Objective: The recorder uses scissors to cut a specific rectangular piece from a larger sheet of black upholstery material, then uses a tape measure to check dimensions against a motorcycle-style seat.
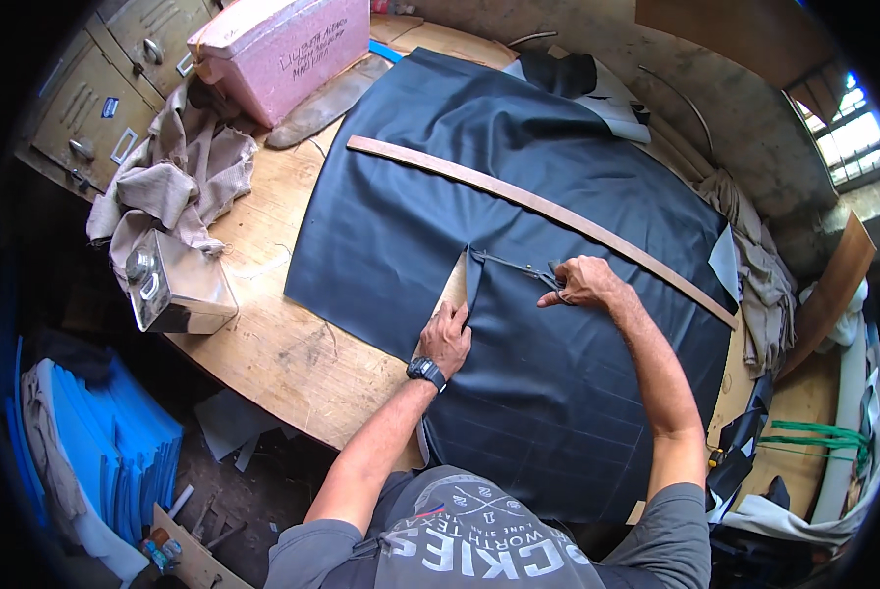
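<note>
A large black leather-like sheet point(381, 226) is spread over the wooden table, with a slit running up into it from the near edge. My right hand point(587, 283) is closed round the handles of a pair of scissors point(519, 267). Their blades point left and meet the sheet at the top of the slit. Lower down, my left hand point(445, 339) grips the sheet beside the slit, its fingertips partly hidden against the material. Bare wood shows through the narrow gap above that hand. Beyond both hands, a long wooden strip point(538, 203) lies slantwise across the sheet.
On the table point(273, 368) stand a metal canister point(190, 290), a crumpled beige cloth point(180, 162) and a pink box point(283, 59). Metal lockers point(111, 88) are at the far left. Blue foam sheets point(116, 427) are stacked below the table's left edge. More cloth point(759, 285) hangs at the right.
</note>
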Tool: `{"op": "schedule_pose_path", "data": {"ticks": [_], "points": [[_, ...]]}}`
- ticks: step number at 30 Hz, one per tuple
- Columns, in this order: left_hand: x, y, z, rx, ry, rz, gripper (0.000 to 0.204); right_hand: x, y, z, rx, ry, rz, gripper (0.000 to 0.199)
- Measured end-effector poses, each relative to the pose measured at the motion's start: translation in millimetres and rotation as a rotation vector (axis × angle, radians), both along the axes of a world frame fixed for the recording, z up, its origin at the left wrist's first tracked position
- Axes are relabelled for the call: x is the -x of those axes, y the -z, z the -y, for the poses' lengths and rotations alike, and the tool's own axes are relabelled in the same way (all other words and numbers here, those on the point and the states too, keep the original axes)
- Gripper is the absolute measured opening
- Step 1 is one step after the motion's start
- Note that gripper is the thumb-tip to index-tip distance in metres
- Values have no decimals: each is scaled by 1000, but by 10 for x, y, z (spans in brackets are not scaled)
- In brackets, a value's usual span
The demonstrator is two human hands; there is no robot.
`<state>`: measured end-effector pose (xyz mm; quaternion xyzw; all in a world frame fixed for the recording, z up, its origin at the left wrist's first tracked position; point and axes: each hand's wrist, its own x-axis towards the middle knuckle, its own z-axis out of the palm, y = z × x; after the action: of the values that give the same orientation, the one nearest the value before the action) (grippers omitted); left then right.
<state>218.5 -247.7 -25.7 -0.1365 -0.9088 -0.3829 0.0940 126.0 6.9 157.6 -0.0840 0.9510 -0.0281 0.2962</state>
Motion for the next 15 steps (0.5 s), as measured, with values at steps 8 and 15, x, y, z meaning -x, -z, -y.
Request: {"op": "schedule_pose_path", "data": {"ticks": [8, 15], "points": [[64, -31, 16, -1, 25, 49, 42, 370, -49, -28, -48, 8, 158, 78], [80, -34, 6, 7, 28, 53, 44, 370, 27, -71, 55, 169, 249, 79]]}}
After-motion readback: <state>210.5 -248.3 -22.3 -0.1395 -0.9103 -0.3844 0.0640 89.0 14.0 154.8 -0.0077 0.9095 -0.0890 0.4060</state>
